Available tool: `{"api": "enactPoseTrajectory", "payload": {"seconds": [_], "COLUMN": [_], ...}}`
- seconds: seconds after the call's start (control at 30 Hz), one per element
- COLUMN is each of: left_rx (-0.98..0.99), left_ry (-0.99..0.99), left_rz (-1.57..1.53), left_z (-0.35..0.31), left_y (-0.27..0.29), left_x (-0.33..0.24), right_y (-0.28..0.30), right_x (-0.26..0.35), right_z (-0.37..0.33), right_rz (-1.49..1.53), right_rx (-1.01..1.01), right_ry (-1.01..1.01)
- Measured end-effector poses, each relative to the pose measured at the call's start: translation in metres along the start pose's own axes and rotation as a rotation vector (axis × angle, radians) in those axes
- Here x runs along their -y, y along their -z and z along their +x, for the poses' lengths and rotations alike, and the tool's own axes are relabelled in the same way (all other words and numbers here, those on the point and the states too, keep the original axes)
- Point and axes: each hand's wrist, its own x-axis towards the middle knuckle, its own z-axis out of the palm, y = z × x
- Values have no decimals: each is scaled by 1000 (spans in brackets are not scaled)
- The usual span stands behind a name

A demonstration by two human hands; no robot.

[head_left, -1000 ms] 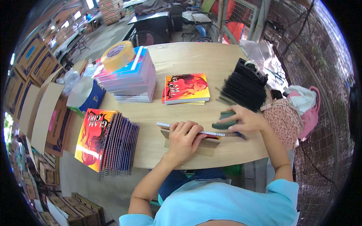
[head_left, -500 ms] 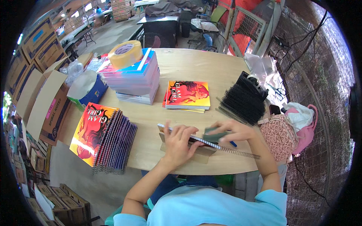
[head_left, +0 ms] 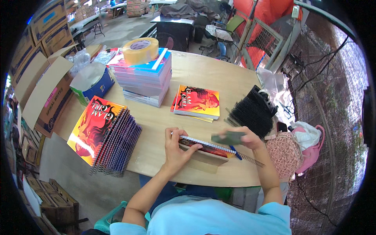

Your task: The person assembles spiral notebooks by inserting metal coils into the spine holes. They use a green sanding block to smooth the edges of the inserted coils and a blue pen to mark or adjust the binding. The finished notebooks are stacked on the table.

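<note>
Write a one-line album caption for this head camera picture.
Left hand steadies a notebook on its spiral binding coil; right hand grips a dark green pad.

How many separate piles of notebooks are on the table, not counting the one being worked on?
3: a fanned pile of bound notebooks at the table's left edge, a tall stack under the tape roll, and a low stack at centre. More may be hidden.
</note>
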Motion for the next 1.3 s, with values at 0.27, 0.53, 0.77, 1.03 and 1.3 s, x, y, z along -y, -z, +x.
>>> {"api": "enactPoseTrajectory", "payload": {"seconds": [0.27, 0.53, 0.77, 1.03, 1.3], "left_rx": [30, 51, 64, 133, 143], "left_ry": [53, 45, 118, 331, 313], "left_rz": [-29, -61, -119, -549, -581], "left_z": [-4, -9, -9, -6, 5], "left_y": [1, 3, 3, 27, 38], "left_x": [-10, -3, -3, 42, 43], "right_y": [-7, -20, -18, -21, -34], "right_x": [9, -3, -1, 7, 6], "right_z": [25, 42, 56, 77, 101], "right_rz": [-504, -796, -572, -646, -1185], "right_rx": [119, -9, 77, 262, 84], "right_ry": [76, -97, -6, -19, -185]}}
